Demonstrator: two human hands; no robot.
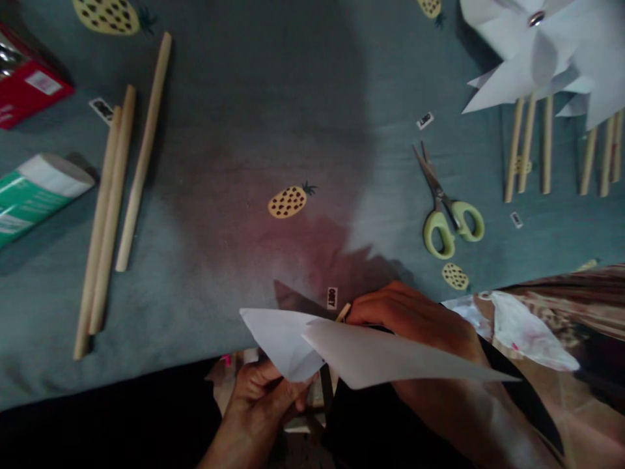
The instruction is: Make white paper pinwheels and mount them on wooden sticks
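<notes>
A white folded-paper pinwheel [375, 355] is at the table's near edge, its blades pointing left and right. My left hand [266, 397] is closed on the pinwheel's lower left part, thumb and fingers pinching the paper. Behind the paper, my right hand [410, 319] has its fingers curled around a thin wooden stick [344, 313], whose end peeks out by the fingertips. Paper hides part of the right hand and most of the stick. Whether the stick and pinwheel are joined cannot be seen.
Green-handled scissors [441, 195] lie partly spread at the right. Several finished pinwheels [537, 58] on sticks rest at the upper right. To the left are loose wooden sticks [145, 153], a green-and-white tube [41, 192] and a red box [36, 81]. The cloth [234, 117] has pineapple prints.
</notes>
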